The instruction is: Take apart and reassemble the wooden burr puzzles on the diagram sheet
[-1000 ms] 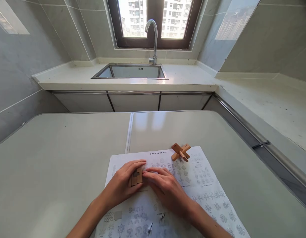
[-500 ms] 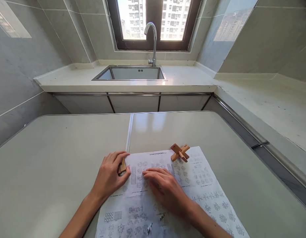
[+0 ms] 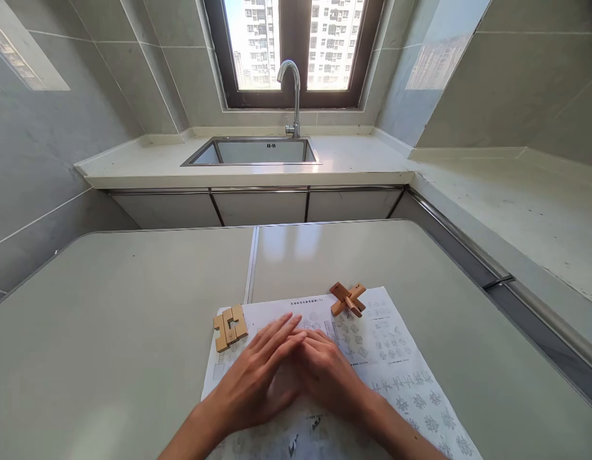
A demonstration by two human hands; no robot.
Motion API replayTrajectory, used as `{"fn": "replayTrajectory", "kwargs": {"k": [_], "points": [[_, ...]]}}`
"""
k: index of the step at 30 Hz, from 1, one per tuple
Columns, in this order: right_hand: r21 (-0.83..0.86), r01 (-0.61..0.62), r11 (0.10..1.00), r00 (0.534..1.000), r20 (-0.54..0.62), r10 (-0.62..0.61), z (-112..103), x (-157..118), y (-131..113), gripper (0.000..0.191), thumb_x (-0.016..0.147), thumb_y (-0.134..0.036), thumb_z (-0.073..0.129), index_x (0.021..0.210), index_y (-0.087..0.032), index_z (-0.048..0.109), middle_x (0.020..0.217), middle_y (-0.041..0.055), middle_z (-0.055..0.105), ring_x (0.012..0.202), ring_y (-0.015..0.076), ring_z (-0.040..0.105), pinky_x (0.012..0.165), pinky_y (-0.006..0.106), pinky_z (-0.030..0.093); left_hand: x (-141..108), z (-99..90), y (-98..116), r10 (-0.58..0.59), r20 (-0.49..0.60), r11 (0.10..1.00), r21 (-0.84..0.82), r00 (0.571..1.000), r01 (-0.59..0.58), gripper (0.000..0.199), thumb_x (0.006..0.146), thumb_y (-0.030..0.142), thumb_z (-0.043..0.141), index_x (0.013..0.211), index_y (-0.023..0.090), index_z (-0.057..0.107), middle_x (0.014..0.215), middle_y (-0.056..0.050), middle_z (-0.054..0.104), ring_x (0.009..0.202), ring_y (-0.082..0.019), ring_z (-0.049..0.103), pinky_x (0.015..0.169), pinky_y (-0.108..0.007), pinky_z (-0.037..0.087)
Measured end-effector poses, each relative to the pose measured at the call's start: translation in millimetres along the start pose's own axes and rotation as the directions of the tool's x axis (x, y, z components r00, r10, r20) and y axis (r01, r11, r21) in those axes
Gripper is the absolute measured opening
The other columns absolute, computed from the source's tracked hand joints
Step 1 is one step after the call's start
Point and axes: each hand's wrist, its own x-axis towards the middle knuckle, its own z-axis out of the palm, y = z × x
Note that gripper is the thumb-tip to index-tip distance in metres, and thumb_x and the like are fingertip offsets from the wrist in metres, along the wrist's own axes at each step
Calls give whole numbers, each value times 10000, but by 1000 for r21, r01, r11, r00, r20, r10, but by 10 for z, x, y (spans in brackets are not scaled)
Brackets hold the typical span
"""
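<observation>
My left hand (image 3: 257, 374) lies over the sheet with its fingers stretched out, the tips resting against the fingers of my right hand (image 3: 327, 370). The right hand lies low on the printed paper (image 3: 396, 338); its fingers are loosely bent and partly covered by the left. Nothing shows in either hand, though the space beneath the palms is hidden. Left of the hands, light notched wooden puzzle pieces (image 3: 225, 333) lie side by side on the paper's upper left corner. Near its top edge stands a darker brown crossed wooden puzzle (image 3: 351, 300) of interlocked sticks, a numeral on one.
The paper lies on a pale table (image 3: 109, 332) with a seam (image 3: 251, 265) down its middle. Beyond the table are a counter (image 3: 142, 165), a sink (image 3: 262, 152) and a tap (image 3: 296, 96) beneath a window. Another counter (image 3: 530, 198) runs along the right.
My left hand has let go of the light wooden pieces and moved right to meet my right hand. The pieces now lie uncovered on the paper's corner. The view has tilted up slightly.
</observation>
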Motion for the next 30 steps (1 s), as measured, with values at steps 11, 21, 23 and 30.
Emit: {"fn": "replayTrajectory", "kwargs": {"k": [11, 21, 23, 30], "points": [[46, -57, 997, 998, 37, 55, -18, 31, -37, 256, 993, -68, 535, 1066, -244, 707, 1055, 52, 794, 1048, 242, 730, 912, 404, 583, 3, 21, -115, -89, 15, 977, -192, 996, 90, 665, 971, 161, 636, 1574, 335, 417, 1579, -60, 576, 1443, -256, 573, 1214, -478, 511], [143, -80, 986, 996, 36, 76, -10, 79, -31, 321, 963, -42, 556, 1132, -251, 732, 1193, 69, 797, 1213, 243, 711, 1049, 429, 559, -44, -21, -216, -140, 1, 954, -268, 990, 135, 495, 1023, 151, 544, 1480, 342, 532, 1514, -36, 643, 1408, -238, 607, 1191, -481, 532], [145, -74, 987, 997, 36, 70, -5, 83, -29, 341, 966, -45, 557, 1161, -260, 736, 1216, 74, 794, 1232, 245, 707, 1043, 428, 566, -57, -26, -222, -166, 4, 938, -307, 986, 159, 497, 1013, 148, 550, 1468, 348, 545, 1497, -25, 658, 1397, -237, 618, 1193, -483, 530], [177, -87, 980, 996, 24, 84, 16, 80, 14, 298, 1002, -74, 535, 1125, -233, 755, 1192, 89, 807, 1219, 248, 726, 1041, 427, 575, -67, -148, -158, -369, 21, 762, -566, 929, 315, 297, 1051, 301, 540, 1314, 297, 678, 1354, -59, 750, 1265, -255, 711, 1109, -451, 584]]}}
